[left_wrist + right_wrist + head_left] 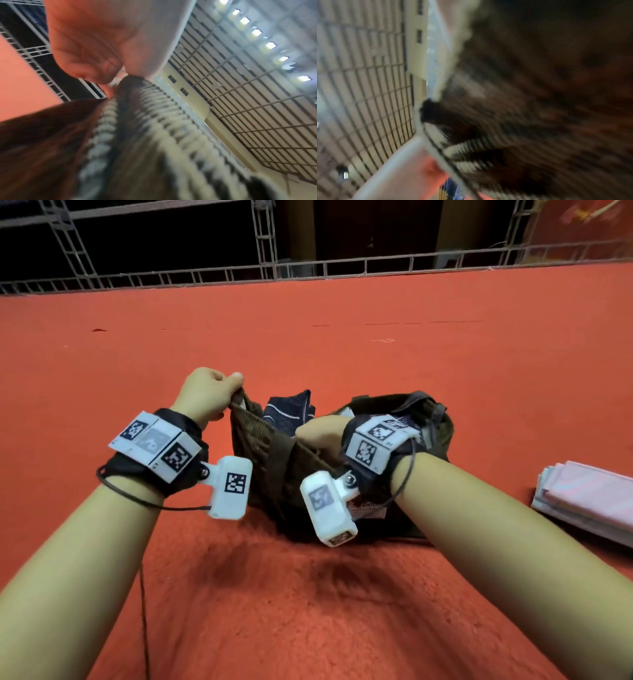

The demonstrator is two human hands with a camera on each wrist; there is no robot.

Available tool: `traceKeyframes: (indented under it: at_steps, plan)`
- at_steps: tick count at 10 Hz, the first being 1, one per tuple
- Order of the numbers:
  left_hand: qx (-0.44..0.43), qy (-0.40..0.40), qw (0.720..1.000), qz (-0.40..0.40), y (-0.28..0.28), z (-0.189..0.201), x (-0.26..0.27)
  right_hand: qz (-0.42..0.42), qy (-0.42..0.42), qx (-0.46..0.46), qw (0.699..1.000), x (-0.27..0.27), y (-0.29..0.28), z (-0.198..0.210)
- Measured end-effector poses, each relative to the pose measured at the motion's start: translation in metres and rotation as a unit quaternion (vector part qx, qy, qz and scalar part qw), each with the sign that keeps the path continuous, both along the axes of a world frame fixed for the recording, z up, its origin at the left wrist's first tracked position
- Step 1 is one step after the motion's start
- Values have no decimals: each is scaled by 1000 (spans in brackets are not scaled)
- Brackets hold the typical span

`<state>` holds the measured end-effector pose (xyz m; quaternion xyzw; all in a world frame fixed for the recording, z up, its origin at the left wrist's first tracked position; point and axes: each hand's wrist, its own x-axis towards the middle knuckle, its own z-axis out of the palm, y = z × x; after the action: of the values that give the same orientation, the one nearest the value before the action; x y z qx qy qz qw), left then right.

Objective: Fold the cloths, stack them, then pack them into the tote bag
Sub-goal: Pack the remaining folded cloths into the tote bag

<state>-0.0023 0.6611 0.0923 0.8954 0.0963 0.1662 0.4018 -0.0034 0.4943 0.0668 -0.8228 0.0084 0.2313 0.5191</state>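
Left hand [205, 395] fingers pinch the bag [270, 460] rim at 10 o'clock; right hand [322, 433] grips its near rim, cloth [289, 409] inside.

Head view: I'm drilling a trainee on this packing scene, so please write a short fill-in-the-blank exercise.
1. The left hand pinches the rim of the dark ____ bag.
2. The navy cloth sticks up out of the bag's ____.
3. The stack of folded pink cloths lies on the ____ surface, to the bag's right.

Missing words: tote; opening; red
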Motion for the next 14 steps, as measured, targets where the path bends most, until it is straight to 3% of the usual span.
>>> traceKeyframes:
  at_steps: [1, 2, 3, 4, 5, 6, 8, 9, 10, 12, 13, 14]
  plan:
    - [63, -3, 998, 12, 4, -10, 3, 69, -30, -43, 996, -8, -2, -4]
    - [137, -34, 990, -27, -4, -16, -1, 59, 36, 36, 997, 4, -1, -12]
    - [158, -2, 984, -77, -13, -19, -7, 119, 67, 14, 990, 5, -7, -1]
    - [150, 61, 986, -46, -16, -20, -7, 140, 74, -7, 987, 7, -6, -2]
    - [57, 99, 990, -87, -19, -26, -7, 102, 41, 36, 993, -4, -1, -2]
    - [-48, 56, 995, -69, -19, -28, -10, 42, -16, 89, 995, -7, -6, 0]
    - [1, -7, 1000, -25, -23, -16, -20, -50, -97, 207, 972, -4, -79, 42]
    - [33, -6, 994, -103, -55, -8, -24, -99, -76, 238, 963, -1, -120, 40]
    - [53, -4, 979, -197, -100, -5, -27, -132, -62, 210, 967, -4, -142, 20]
    - [116, 29, 945, -306, -165, -15, -15, -88, -66, 127, 986, -22, -154, 1]
    - [143, 86, 940, -297, -172, -23, -8, -105, -97, 33, 989, -18, -174, 8]
    - [162, 94, 948, -258, -174, -18, -5, -163, -191, -89, 964, -4, -193, 2]
